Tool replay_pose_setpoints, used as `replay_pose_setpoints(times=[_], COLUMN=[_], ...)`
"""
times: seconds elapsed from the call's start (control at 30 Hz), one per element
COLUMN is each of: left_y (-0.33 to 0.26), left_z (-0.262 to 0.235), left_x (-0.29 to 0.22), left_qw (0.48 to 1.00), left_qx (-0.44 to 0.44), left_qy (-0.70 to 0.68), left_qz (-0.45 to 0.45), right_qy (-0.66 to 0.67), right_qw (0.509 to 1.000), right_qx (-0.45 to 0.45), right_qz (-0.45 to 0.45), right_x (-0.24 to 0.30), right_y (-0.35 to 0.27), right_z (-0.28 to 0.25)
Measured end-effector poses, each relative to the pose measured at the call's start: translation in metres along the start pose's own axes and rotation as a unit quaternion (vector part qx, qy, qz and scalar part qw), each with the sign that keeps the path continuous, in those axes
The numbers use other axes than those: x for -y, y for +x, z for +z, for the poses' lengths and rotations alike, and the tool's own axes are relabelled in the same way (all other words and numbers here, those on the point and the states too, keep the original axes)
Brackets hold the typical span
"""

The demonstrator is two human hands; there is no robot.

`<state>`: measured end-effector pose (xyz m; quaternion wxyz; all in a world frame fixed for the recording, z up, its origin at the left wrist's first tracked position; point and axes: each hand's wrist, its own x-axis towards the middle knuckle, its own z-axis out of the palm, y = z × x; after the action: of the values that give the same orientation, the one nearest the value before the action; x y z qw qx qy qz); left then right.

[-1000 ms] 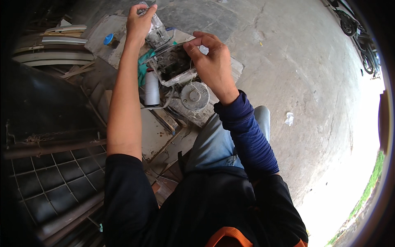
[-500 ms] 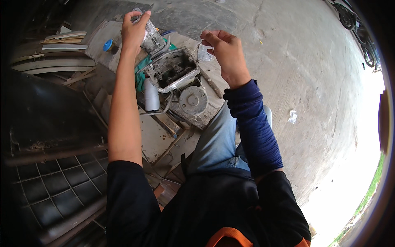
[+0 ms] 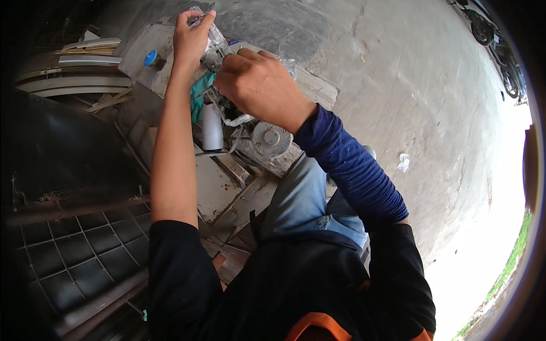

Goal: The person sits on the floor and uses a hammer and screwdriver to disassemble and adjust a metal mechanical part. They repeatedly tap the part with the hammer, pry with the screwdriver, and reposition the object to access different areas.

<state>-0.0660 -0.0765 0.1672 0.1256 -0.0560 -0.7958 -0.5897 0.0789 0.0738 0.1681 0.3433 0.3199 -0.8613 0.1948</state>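
Observation:
My left hand [image 3: 192, 41] is closed on the upper end of a greyish metal cover [image 3: 215, 42], which stands raised at the far side of a worn machine housing [image 3: 234, 121]. Over the housing's open cavity is my right hand [image 3: 259, 85], its fingers curled and pointing down toward the cover. Whatever those fingers hold is hidden behind the hand, which also blocks most of the cavity. On the near side of the housing sits a round metal end cap [image 3: 271, 138]. A white cylindrical can [image 3: 212, 128] and a green cloth [image 3: 200, 94] lie close to its left.
A jar with a blue lid [image 3: 152, 58] stands on a board at the far left. Beyond it are stacked wooden strips [image 3: 85, 59]. Wire mesh [image 3: 79, 253] lies at the lower left. Concrete floor [image 3: 398, 102] stretches right, toward parked motorcycles [image 3: 483, 31].
My right hand has swung left from beside the housing to over its cavity, with the fingers turned downward. My left hand keeps its hold on the cover and has shifted slightly right.

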Motion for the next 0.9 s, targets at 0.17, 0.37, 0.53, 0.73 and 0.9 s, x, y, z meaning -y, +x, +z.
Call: replay_pose_setpoints(times=[0.17, 0.37, 0.53, 0.73, 0.9], left_y=[0.001, 0.002, 0.0, 0.003, 0.009], left_z=[-0.003, 0.001, -0.001, 0.0, 0.003], left_x=[0.005, -0.001, -0.001, 0.002, 0.013], left_qw=[1.0, 0.996, 0.993, 0.995, 0.993], left_qx=[-0.001, -0.029, -0.048, -0.036, -0.059], left_qy=[0.015, 0.065, 0.094, 0.095, 0.087], left_qz=[-0.001, 0.051, 0.042, 0.022, 0.053], right_qy=[-0.001, 0.023, 0.018, 0.047, 0.056], right_qw=[0.993, 0.978, 0.961, 0.944, 0.955], right_qx=[0.032, 0.06, 0.093, 0.091, 0.1], right_qz=[-0.117, -0.199, -0.259, -0.314, -0.275], right_x=[-0.009, -0.023, -0.024, -0.033, -0.041], right_y=[0.017, 0.027, 0.032, 0.042, 0.04], right_z=[0.006, 0.008, 0.002, 0.01, 0.011])
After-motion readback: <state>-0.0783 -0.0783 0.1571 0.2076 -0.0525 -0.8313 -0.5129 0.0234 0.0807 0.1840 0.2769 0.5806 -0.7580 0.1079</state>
